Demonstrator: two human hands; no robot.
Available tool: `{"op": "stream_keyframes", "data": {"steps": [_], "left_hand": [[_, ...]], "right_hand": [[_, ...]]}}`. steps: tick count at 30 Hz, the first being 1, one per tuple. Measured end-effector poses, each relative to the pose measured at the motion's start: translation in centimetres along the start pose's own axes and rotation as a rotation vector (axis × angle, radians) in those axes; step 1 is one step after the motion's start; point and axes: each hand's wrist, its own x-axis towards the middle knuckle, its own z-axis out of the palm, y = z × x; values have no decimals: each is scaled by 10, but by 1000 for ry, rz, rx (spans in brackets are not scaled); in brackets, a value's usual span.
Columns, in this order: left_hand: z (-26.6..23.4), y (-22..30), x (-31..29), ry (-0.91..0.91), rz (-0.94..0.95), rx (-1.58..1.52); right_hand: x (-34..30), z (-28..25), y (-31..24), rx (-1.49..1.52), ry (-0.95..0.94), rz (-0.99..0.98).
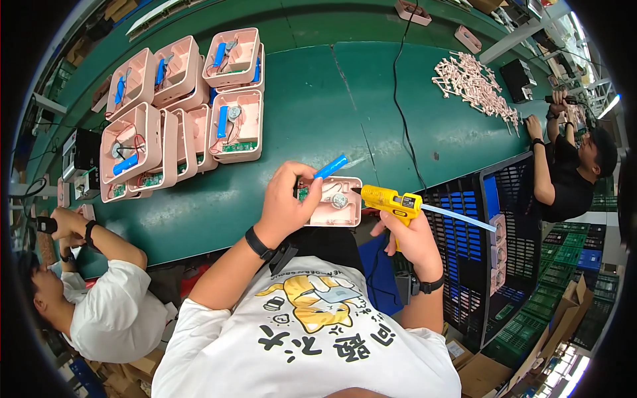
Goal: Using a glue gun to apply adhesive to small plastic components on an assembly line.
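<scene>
Between the fingers of my left hand [286,198] is a blue cylindrical battery [330,167], tilted up to the right. My right hand [413,237] grips a yellow hot glue gun [390,200] by its handle, with a pale glue stick [458,215] jutting from its back end. In front of me lies a pink plastic housing [348,217], open side up, holding a round silver part [339,200] and a bit of green circuit board. The gun's nozzle points left over the housing's right rim. My left hand covers the housing's left side.
Stacked pink housings [237,126] with batteries and boards stand at the far left. A heap of small pink parts [474,86] lies at the far right. A black cable [398,93] crosses the green table [298,79]. A black crate [458,259] stands at right. Co-workers sit on both sides.
</scene>
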Motion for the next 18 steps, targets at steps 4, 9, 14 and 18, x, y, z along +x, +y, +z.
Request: {"op": "stream_keyframes", "data": {"steps": [4, 9, 14, 18], "left_hand": [[-9, 4, 10, -184, 309, 247], [-9, 0, 10, -209, 344, 247], [-7, 2, 10, -214, 331, 252], [-9, 4, 10, -231, 319, 265]], "right_hand": [[0, -3, 11, -31, 30, 18], [5, 1, 16, -44, 52, 42], [2, 4, 9, -37, 48, 36], [-2, 4, 6, -59, 58, 75]]}}
